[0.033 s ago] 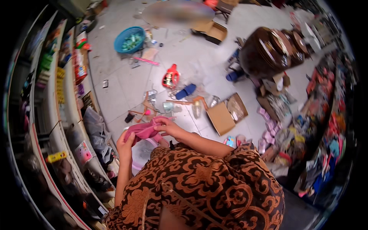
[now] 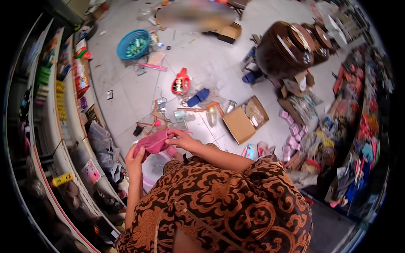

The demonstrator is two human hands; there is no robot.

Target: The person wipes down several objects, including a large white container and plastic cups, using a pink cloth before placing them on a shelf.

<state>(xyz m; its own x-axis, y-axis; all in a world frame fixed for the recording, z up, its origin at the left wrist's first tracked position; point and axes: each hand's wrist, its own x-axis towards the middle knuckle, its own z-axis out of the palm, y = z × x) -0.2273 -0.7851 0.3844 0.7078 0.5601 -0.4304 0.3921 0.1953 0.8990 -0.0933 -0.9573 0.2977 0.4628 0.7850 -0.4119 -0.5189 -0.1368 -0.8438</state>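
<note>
A pink piece of cloth [image 2: 154, 142] is stretched between my two hands over a pale purple basin [image 2: 148, 182]. My left hand [image 2: 135, 159] pinches its left end with thumb and fingers. At the other end my right hand [image 2: 182, 141] grips the upper right edge, fingers closed on the fabric. What kind of cloth item it is does not show clearly. The basin, partly hidden by the cloth and my patterned brown garment, seems to hold something greyish and see-through that I cannot make out.
Stocked shelves [image 2: 63, 139] line my left, with heaped packaged goods [image 2: 312, 156] at right. On the tiled floor lie an open cardboard box [image 2: 239, 125], a blue slipper [image 2: 198, 97], a red bottle [image 2: 181, 82] and a blue basket [image 2: 122, 47]. Large brown jars [image 2: 274, 50] stand far right.
The whole view has shifted slightly, floor things now sitting a little further left and up. The cloth hangs in a slightly different fold; both hands keep their hold on it.
</note>
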